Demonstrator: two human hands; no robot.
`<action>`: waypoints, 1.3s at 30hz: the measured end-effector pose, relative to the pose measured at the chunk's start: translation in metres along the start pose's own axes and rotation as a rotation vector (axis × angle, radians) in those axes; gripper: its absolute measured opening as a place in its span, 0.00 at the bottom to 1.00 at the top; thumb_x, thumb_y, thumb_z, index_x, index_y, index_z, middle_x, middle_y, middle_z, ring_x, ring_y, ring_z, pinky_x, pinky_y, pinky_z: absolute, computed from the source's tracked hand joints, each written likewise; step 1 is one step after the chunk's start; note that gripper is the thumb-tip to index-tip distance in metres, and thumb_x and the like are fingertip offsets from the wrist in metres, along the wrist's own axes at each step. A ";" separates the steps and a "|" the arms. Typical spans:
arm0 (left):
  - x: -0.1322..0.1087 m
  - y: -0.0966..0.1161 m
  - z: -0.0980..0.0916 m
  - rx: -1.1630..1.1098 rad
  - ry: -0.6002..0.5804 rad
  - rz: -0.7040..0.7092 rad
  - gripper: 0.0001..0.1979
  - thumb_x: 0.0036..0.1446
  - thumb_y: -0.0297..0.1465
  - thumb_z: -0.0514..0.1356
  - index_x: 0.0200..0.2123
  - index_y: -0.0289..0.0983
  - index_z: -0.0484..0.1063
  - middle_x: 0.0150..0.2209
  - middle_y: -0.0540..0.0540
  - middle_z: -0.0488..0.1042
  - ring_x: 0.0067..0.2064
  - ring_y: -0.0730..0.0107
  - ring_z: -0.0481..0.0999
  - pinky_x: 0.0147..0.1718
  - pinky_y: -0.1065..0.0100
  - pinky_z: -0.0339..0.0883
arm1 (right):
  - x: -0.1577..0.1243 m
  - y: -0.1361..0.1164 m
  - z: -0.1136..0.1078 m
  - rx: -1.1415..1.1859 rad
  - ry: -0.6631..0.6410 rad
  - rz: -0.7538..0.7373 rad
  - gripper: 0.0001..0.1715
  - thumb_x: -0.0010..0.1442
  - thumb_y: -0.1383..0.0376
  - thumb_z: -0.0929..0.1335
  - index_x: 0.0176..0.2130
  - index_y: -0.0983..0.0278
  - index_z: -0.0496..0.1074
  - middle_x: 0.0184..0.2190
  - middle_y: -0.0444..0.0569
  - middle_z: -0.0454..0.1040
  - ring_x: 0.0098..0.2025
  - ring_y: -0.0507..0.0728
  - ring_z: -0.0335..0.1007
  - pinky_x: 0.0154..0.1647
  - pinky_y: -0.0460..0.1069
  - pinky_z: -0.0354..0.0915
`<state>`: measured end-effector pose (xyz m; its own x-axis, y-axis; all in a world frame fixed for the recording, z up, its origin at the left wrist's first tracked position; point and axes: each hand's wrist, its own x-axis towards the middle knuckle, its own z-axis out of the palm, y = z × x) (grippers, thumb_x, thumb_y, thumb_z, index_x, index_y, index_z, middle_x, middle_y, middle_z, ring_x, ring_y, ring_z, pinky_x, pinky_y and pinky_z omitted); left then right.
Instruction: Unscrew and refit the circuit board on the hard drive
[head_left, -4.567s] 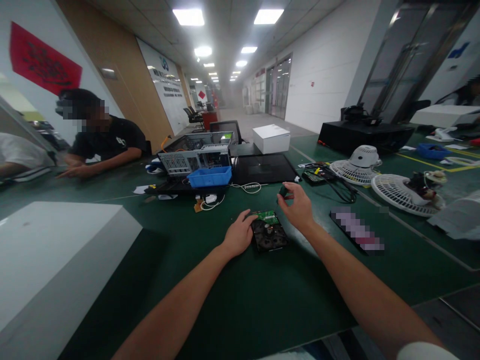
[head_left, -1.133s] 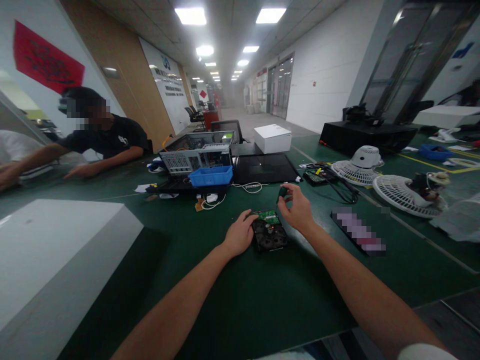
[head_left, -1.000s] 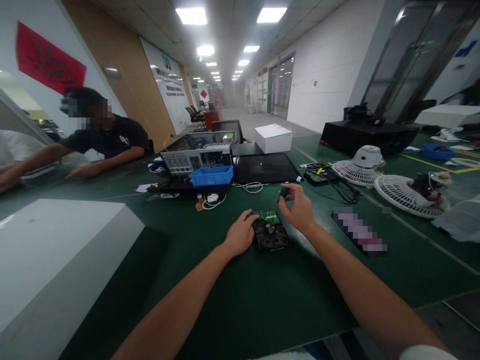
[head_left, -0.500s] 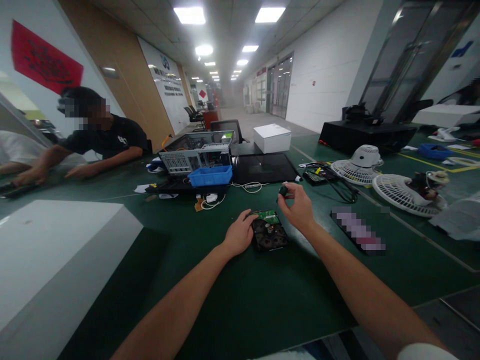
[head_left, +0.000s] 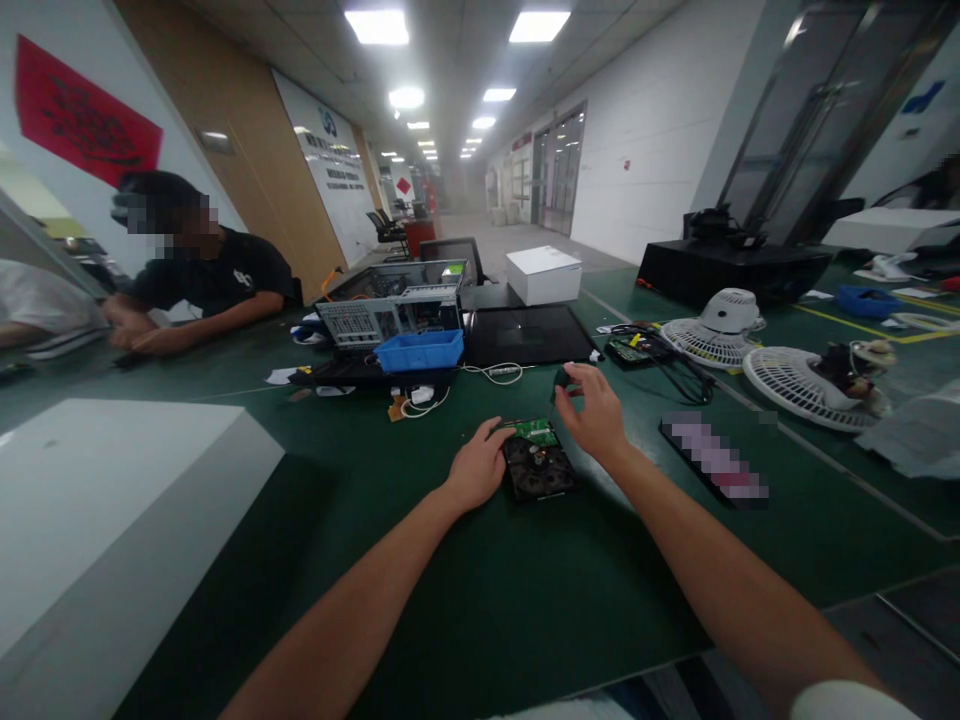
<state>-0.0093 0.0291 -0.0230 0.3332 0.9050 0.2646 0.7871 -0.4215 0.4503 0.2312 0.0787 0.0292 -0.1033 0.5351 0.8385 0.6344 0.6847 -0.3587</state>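
A hard drive (head_left: 538, 474) lies on the green table in front of me, its green circuit board (head_left: 534, 432) facing up along the far end. My left hand (head_left: 480, 464) grips its left side, with fingertips reaching over the board's edge. In my right hand (head_left: 591, 408), a small screwdriver (head_left: 560, 378) with a dark green handle is pinched between thumb and fingers. It stands nearly upright, its thin shaft pointing down at the drive's far right corner. Whether the tip touches a screw is too small to tell.
Beyond my hands are an open computer case (head_left: 394, 312), a blue tray (head_left: 420, 350) and a black flat panel (head_left: 529, 336). Fan parts (head_left: 814, 385) and a phone (head_left: 712, 458) lie to the right. A white box (head_left: 127, 520) fills the near left; a co-worker (head_left: 217, 270) sits beyond it.
My hands, the hard drive and the screwdriver stay almost in place. At the left, the co-worker's hands have drawn together and the dark item near them has shifted.
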 end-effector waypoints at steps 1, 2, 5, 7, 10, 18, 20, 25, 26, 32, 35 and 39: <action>0.000 0.000 0.000 0.001 0.000 0.001 0.25 0.63 0.25 0.54 0.63 0.43 0.67 0.69 0.42 0.58 0.64 0.55 0.68 0.62 0.55 0.65 | 0.000 0.001 0.001 0.009 0.006 0.000 0.21 0.65 0.63 0.67 0.57 0.58 0.65 0.54 0.58 0.71 0.52 0.64 0.73 0.44 0.59 0.78; 0.000 0.000 0.000 0.002 0.000 0.002 0.25 0.64 0.25 0.54 0.63 0.43 0.67 0.69 0.42 0.58 0.64 0.55 0.68 0.62 0.55 0.65 | 0.000 0.001 0.002 0.019 0.016 -0.001 0.22 0.65 0.64 0.67 0.57 0.59 0.64 0.55 0.58 0.70 0.54 0.64 0.72 0.44 0.60 0.78; 0.000 0.001 -0.001 0.002 0.000 0.002 0.25 0.64 0.25 0.53 0.63 0.43 0.67 0.69 0.42 0.58 0.64 0.55 0.68 0.61 0.55 0.65 | 0.000 0.003 0.004 0.046 0.038 -0.004 0.21 0.64 0.64 0.68 0.56 0.59 0.63 0.58 0.58 0.70 0.54 0.64 0.73 0.46 0.61 0.78; 0.000 0.001 -0.002 0.001 -0.002 0.001 0.25 0.64 0.25 0.53 0.63 0.43 0.67 0.69 0.42 0.58 0.64 0.55 0.68 0.61 0.55 0.66 | 0.000 0.003 0.005 0.048 0.043 0.001 0.21 0.64 0.64 0.68 0.55 0.59 0.63 0.56 0.58 0.70 0.52 0.63 0.73 0.46 0.61 0.78; 0.000 0.001 -0.002 0.001 -0.002 0.003 0.25 0.64 0.25 0.53 0.63 0.43 0.67 0.69 0.41 0.58 0.64 0.56 0.68 0.61 0.55 0.66 | 0.000 0.002 0.005 0.023 0.051 0.020 0.21 0.63 0.63 0.69 0.54 0.59 0.64 0.52 0.57 0.71 0.49 0.63 0.74 0.44 0.60 0.78; 0.000 0.002 -0.002 0.009 -0.004 -0.004 0.25 0.64 0.25 0.53 0.63 0.42 0.67 0.69 0.41 0.58 0.64 0.56 0.68 0.62 0.56 0.65 | 0.001 -0.003 -0.001 0.032 0.021 -0.012 0.21 0.62 0.65 0.69 0.55 0.59 0.65 0.51 0.57 0.69 0.48 0.62 0.73 0.43 0.59 0.77; 0.000 0.003 -0.002 0.012 -0.011 -0.006 0.25 0.64 0.25 0.53 0.63 0.42 0.66 0.69 0.41 0.58 0.64 0.56 0.68 0.61 0.56 0.66 | 0.001 -0.003 0.000 0.059 0.015 -0.017 0.22 0.62 0.66 0.68 0.55 0.59 0.64 0.52 0.57 0.70 0.49 0.62 0.73 0.44 0.59 0.77; 0.000 0.004 -0.003 0.013 -0.021 -0.014 0.25 0.64 0.25 0.53 0.63 0.42 0.66 0.69 0.41 0.58 0.64 0.56 0.68 0.61 0.56 0.66 | -0.001 -0.003 0.001 0.049 0.007 0.033 0.23 0.62 0.66 0.68 0.56 0.59 0.63 0.50 0.56 0.72 0.44 0.61 0.75 0.44 0.59 0.76; 0.000 0.004 -0.004 0.013 -0.021 -0.015 0.25 0.64 0.25 0.53 0.63 0.42 0.66 0.69 0.41 0.58 0.64 0.56 0.68 0.61 0.56 0.65 | -0.001 -0.003 0.002 0.039 0.006 0.045 0.22 0.62 0.66 0.68 0.55 0.60 0.63 0.49 0.55 0.72 0.43 0.61 0.75 0.44 0.59 0.76; 0.000 0.003 -0.003 0.010 -0.019 -0.010 0.25 0.64 0.25 0.53 0.63 0.43 0.66 0.69 0.42 0.57 0.64 0.56 0.68 0.61 0.56 0.65 | -0.002 -0.004 0.000 0.028 -0.009 0.036 0.22 0.62 0.65 0.68 0.55 0.60 0.63 0.47 0.54 0.70 0.40 0.59 0.74 0.41 0.58 0.76; 0.000 0.002 -0.003 0.009 -0.018 -0.015 0.25 0.64 0.24 0.53 0.64 0.43 0.66 0.69 0.42 0.57 0.64 0.57 0.68 0.62 0.57 0.65 | -0.001 -0.005 -0.001 0.026 -0.011 0.027 0.22 0.62 0.64 0.68 0.55 0.60 0.63 0.47 0.54 0.69 0.40 0.59 0.73 0.40 0.57 0.76; -0.001 0.004 -0.004 0.004 -0.017 -0.011 0.25 0.64 0.25 0.53 0.64 0.43 0.66 0.69 0.42 0.57 0.64 0.56 0.68 0.62 0.56 0.65 | 0.000 -0.006 -0.002 0.028 -0.011 0.026 0.21 0.61 0.64 0.69 0.54 0.59 0.64 0.46 0.54 0.68 0.40 0.59 0.73 0.39 0.57 0.76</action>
<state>-0.0087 0.0269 -0.0182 0.3333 0.9103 0.2455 0.7925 -0.4116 0.4500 0.2292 0.0741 0.0323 -0.0955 0.5577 0.8245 0.6150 0.6844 -0.3916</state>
